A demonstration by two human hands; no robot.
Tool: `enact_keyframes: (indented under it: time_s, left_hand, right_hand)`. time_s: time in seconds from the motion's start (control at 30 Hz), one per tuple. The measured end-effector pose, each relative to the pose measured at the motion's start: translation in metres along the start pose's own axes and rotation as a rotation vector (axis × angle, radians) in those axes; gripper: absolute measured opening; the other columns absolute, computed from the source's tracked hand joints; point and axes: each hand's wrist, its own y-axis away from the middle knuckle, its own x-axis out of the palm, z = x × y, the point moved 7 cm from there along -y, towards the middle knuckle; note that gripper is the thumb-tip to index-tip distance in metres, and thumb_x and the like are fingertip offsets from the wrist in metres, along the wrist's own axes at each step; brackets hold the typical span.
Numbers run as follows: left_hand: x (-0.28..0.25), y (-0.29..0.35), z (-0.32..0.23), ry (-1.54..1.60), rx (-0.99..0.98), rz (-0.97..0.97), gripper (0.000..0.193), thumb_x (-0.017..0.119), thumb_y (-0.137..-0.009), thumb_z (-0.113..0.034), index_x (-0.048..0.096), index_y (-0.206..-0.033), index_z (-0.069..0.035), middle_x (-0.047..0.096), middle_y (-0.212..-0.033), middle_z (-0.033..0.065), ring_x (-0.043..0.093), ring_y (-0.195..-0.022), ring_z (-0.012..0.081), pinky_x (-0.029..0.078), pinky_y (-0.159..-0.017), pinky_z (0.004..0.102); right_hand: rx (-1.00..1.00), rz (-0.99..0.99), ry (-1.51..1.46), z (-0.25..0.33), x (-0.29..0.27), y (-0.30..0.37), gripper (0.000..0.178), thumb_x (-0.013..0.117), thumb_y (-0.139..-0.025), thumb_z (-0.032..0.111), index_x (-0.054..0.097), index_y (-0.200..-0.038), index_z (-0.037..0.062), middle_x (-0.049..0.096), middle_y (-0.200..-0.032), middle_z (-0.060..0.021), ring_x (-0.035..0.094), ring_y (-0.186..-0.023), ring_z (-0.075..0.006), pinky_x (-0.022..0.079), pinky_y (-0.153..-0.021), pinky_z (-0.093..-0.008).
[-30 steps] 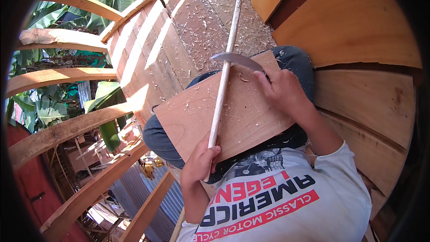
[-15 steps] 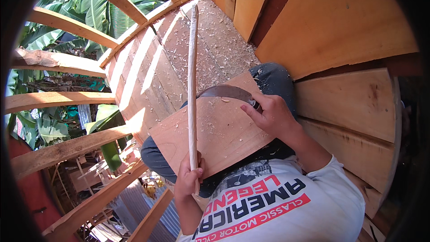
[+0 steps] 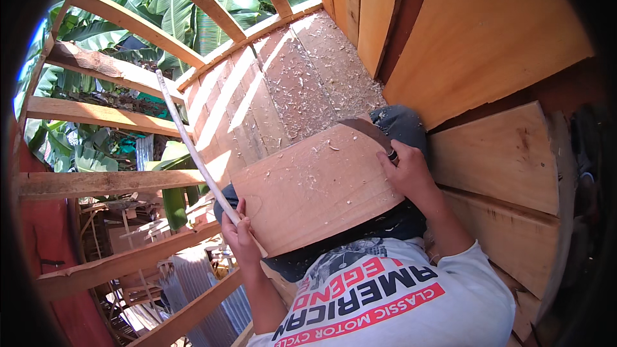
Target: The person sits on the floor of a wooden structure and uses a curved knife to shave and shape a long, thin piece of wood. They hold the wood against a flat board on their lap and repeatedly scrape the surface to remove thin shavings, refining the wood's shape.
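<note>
My left hand (image 3: 240, 236) is closed round the lower part of a long, pale, peeled wooden stick (image 3: 194, 152), which slants up to the left past the edge of the board. In my right hand (image 3: 407, 168) is the handle of a knife with a broad, curved dark blade (image 3: 364, 130). The blade lies over the far right corner of the board, apart from the stick. A flat wooden board (image 3: 308, 183) rests across my lap, with a few shavings scattered on it. My fingers hide most of the knife's handle.
Wood shavings (image 3: 302, 83) litter the plank floor (image 3: 247, 115) ahead. Wooden wall panels (image 3: 488, 32) rise close on the right. On the left stands a railing of wooden bars (image 3: 116, 183), with banana leaves (image 3: 225, 6) and corrugated sheets (image 3: 199, 289) beyond it.
The stick has swung from upright over the board to a leftward slant at the board's left side. The knife has moved right, away from the stick, and its blade now points up to the left.
</note>
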Motion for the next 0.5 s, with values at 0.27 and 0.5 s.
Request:
enact_keyframes:
  time_s: [0.27,0.5]
  left_hand:
    - [-0.002,0.016,-0.018,0.336,0.096,-0.024,0.018,0.041,-0.080,-0.012,0.036,-0.092,0.000,0.038,-0.058,0.0105,0.035,-0.134,0.0474,0.025,-0.116,0.0534]
    - [0.002,0.029,-0.034,0.579,0.130,0.006,0.020,0.042,-0.080,-0.016,0.037,-0.094,-0.002,0.035,-0.052,0.0085,0.035,-0.133,0.0481,0.020,-0.118,0.0535]
  right_hand:
    - [0.042,-0.139,-0.322,-0.015,-0.009,0.016,0.025,0.066,-0.085,0.020,0.063,-0.086,-0.0050,0.062,-0.062,-0.0169,0.066,-0.058,-0.0263,0.047,-0.055,-0.0357]
    - [0.042,-0.164,-0.422,-0.003,-0.045,0.025,0.022,0.068,-0.084,0.017,0.061,-0.080,-0.0044,0.056,-0.055,-0.0099,0.051,-0.050,-0.0087,0.042,-0.051,-0.0301]
